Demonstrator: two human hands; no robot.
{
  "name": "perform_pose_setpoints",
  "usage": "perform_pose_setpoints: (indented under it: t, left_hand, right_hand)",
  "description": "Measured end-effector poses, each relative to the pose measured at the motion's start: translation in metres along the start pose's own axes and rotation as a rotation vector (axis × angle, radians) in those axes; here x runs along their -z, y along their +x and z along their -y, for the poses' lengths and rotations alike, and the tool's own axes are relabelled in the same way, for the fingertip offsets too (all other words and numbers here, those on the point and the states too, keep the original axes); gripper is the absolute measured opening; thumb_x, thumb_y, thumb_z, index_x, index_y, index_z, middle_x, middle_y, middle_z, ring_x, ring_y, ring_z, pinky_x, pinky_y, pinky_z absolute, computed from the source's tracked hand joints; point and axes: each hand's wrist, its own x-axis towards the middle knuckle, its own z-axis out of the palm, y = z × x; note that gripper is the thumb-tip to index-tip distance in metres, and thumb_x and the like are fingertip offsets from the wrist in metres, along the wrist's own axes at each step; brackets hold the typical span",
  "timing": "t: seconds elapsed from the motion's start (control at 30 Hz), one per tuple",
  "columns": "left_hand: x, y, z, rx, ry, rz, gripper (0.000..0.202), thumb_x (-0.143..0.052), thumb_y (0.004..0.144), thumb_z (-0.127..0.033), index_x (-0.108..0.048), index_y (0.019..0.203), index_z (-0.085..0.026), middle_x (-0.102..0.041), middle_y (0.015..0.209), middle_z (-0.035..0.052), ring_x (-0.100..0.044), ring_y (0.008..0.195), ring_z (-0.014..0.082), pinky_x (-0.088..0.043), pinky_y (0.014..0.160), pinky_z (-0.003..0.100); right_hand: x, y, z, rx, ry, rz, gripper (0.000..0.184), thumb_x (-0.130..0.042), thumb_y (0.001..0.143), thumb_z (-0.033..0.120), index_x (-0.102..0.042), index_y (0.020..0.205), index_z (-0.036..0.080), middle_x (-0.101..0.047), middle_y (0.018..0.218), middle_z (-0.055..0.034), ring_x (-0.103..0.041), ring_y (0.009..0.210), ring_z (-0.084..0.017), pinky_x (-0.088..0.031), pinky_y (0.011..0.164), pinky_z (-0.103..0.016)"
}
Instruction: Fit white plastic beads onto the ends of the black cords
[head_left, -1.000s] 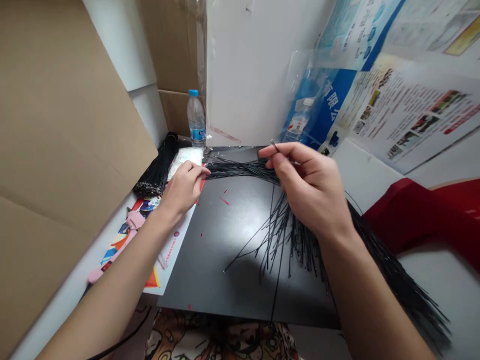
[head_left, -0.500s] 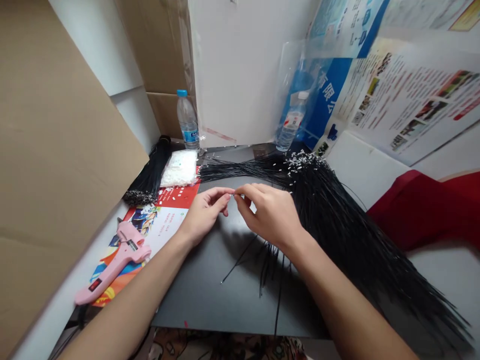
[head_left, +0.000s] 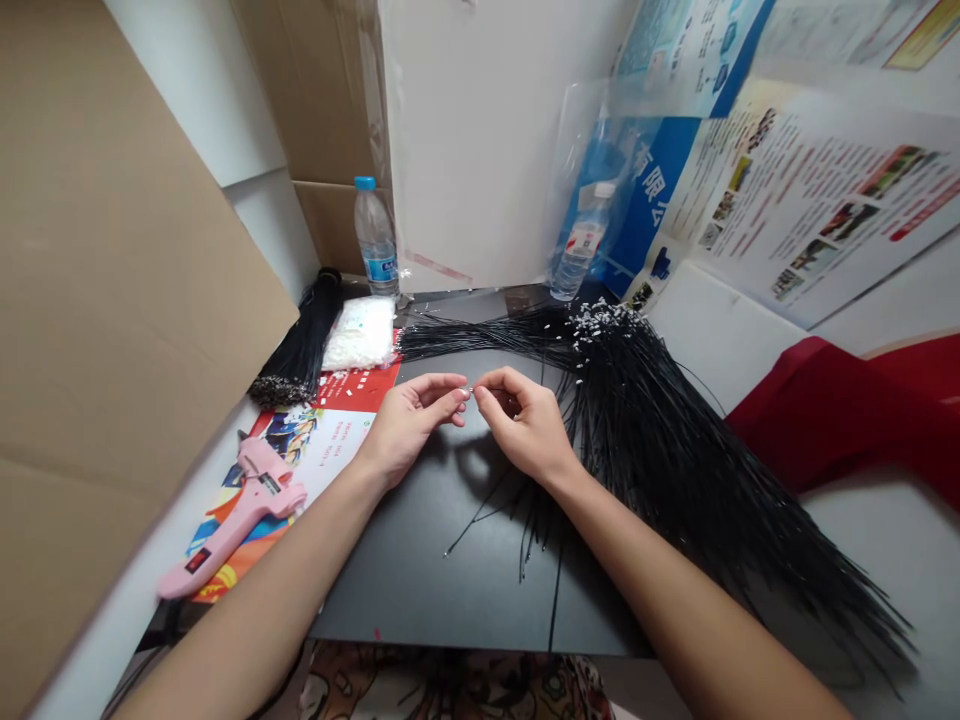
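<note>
My left hand [head_left: 412, 425] is closed in a pinch, thumb against forefinger, on a tiny pale piece [head_left: 470, 391] too small to name for certain. Facing it, fingertips nearly touching, my right hand [head_left: 529, 425] pinches a thin black wire, whose end is mostly hidden by the fingers. Loose black wires [head_left: 480, 515] with small tips lie on the dark table under my right hand. To the right spreads a large heap of black wires [head_left: 660, 430], many with white ends. Another layer of wires [head_left: 487, 340] lies crosswise beyond my hands.
A pink glue gun [head_left: 240, 510] rests on a printed sheet [head_left: 341, 440] at left. Behind it are a bag of small white pieces [head_left: 361, 333] and a black wire bundle [head_left: 304, 340]. Two bottles [head_left: 375, 245] stand at the back. Cardboard [head_left: 112, 350] walls the left; red cloth [head_left: 832, 420] lies right.
My right hand has turned and its fingertips have drawn slightly away to the right from the left ones. A tiny piece now shows between them. My left hand has hardly moved.
</note>
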Motion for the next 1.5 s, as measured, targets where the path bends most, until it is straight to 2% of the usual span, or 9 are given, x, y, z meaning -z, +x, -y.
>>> perform_pose_setpoints:
  t: [0.3, 0.5, 0.67, 0.77, 0.87, 0.93, 1.17, 1.4, 1.5]
  left_hand:
    - [0.001, 0.0, 0.002, -0.013, -0.004, 0.005, 0.031, -0.088, 0.064, -0.031, -0.072, 0.084, -0.014, -0.072, 0.082, 0.0037, -0.066, 0.077, 0.0147, -0.054, 0.069, 0.028]
    - [0.002, 0.0, 0.003, -0.015, 0.028, 0.0, 0.032, -0.084, 0.069, -0.029, -0.07, 0.093, -0.014, -0.074, 0.085, 0.004, -0.066, 0.076, 0.0142, -0.055, 0.072, 0.029]
    - [0.003, 0.001, 0.005, -0.012, 0.045, -0.004, 0.036, -0.087, 0.067, -0.038, -0.072, 0.09, -0.015, -0.073, 0.084, 0.0038, -0.065, 0.078, 0.0138, -0.053, 0.069, 0.026]
    - [0.003, 0.001, 0.006, -0.023, 0.102, -0.007, 0.037, -0.087, 0.066, -0.043, -0.074, 0.086, -0.015, -0.073, 0.085, 0.0038, -0.063, 0.077, 0.0133, -0.051, 0.069, 0.026]
    - [0.003, 0.001, 0.006, -0.039, 0.176, 0.006, 0.037, -0.085, 0.067, -0.045, -0.075, 0.086, -0.015, -0.073, 0.083, 0.0049, -0.063, 0.078, 0.0152, -0.05, 0.07, 0.028]
    - [0.003, 0.0, 0.005, -0.05, 0.218, 0.014, 0.035, -0.084, 0.068, -0.044, -0.075, 0.086, -0.015, -0.073, 0.083, 0.0057, -0.063, 0.077, 0.0161, -0.049, 0.07, 0.029]
    - [0.002, 0.0, 0.003, -0.109, 0.348, 0.027, 0.024, -0.079, 0.072, -0.037, -0.074, 0.083, -0.016, -0.072, 0.077, 0.004, -0.061, 0.068, 0.0148, -0.049, 0.067, 0.029]
    - [0.004, -0.003, 0.006, -0.192, 0.602, 0.034, 0.015, -0.071, 0.078, -0.031, -0.075, 0.083, -0.017, -0.077, 0.085, 0.007, -0.068, 0.075, 0.0198, -0.052, 0.072, 0.033]
    - [0.004, -0.004, 0.006, -0.194, 0.615, 0.06, 0.015, -0.07, 0.079, -0.031, -0.076, 0.082, -0.017, -0.077, 0.085, 0.0073, -0.069, 0.076, 0.0202, -0.051, 0.074, 0.033]
  right_hand:
    - [-0.002, -0.002, -0.005, -0.004, -0.008, 0.027, 0.016, -0.059, 0.088, 0.032, -0.065, 0.085, 0.018, -0.065, 0.069, -0.0003, -0.047, 0.052, -0.009, -0.037, 0.052, -0.023]
    - [-0.003, -0.003, -0.003, -0.009, -0.017, 0.042, 0.016, -0.058, 0.088, 0.032, -0.064, 0.083, 0.019, -0.065, 0.069, -0.0005, -0.049, 0.054, -0.01, -0.037, 0.053, -0.024]
    - [-0.005, -0.003, -0.004, -0.022, -0.012, 0.052, 0.016, -0.059, 0.087, 0.033, -0.064, 0.083, 0.018, -0.062, 0.067, 0.0003, -0.049, 0.054, -0.01, -0.038, 0.054, -0.024]
    - [-0.007, -0.002, -0.005, -0.096, 0.112, 0.087, 0.021, -0.06, 0.087, 0.038, -0.063, 0.083, 0.018, -0.065, 0.072, -0.0014, -0.053, 0.059, -0.01, -0.042, 0.054, -0.023]
    - [-0.01, -0.001, -0.006, -0.217, 0.316, 0.137, 0.032, -0.062, 0.084, 0.049, -0.06, 0.086, 0.018, -0.067, 0.078, -0.0029, -0.054, 0.055, -0.009, -0.042, 0.048, -0.022]
    - [-0.011, -0.001, -0.007, -0.255, 0.37, 0.139, 0.036, -0.065, 0.081, 0.053, -0.059, 0.086, 0.018, -0.067, 0.078, -0.0024, -0.053, 0.053, -0.009, -0.041, 0.045, -0.021]
    - [-0.012, -0.003, -0.01, -0.147, 0.198, 0.072, 0.024, -0.061, 0.085, 0.041, -0.064, 0.085, 0.017, -0.068, 0.078, -0.0027, -0.057, 0.067, -0.011, -0.044, 0.056, -0.021]
    - [-0.009, -0.003, -0.007, -0.125, 0.111, 0.055, 0.02, -0.059, 0.086, 0.037, -0.064, 0.085, 0.018, -0.066, 0.079, -0.0017, -0.056, 0.065, -0.011, -0.042, 0.053, -0.02]
    - [-0.01, -0.003, -0.008, -0.138, 0.123, 0.075, 0.021, -0.058, 0.086, 0.038, -0.064, 0.086, 0.018, -0.064, 0.077, -0.0014, -0.057, 0.066, -0.011, -0.042, 0.052, -0.019]
